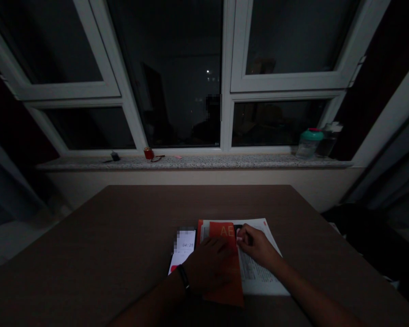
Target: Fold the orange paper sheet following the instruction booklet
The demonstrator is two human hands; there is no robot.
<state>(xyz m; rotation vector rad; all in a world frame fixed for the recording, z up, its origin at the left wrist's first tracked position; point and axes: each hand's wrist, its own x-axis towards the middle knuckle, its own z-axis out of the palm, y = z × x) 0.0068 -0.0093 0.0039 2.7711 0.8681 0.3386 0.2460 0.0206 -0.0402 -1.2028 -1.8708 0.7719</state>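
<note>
An orange booklet [225, 290] lies on a brown table [122, 245], over a white printed sheet [259, 272]. My left hand [209, 265], with a dark band on its wrist, rests flat on the orange cover, fingers spread. Beside it, my right hand [255, 245] is closed in a pinch at the booklet's upper right edge; what it pinches is too small to name. A lit phone [183, 252] lies just left of the booklet, touching my left hand's side.
A stone window sill [197, 162] runs behind the table below dark windows. On it stand a small red object [148, 153], a dark small item [115, 156] and a teal-lidded bottle [308, 143] at the right. A dark shape [361, 227] sits right of the table.
</note>
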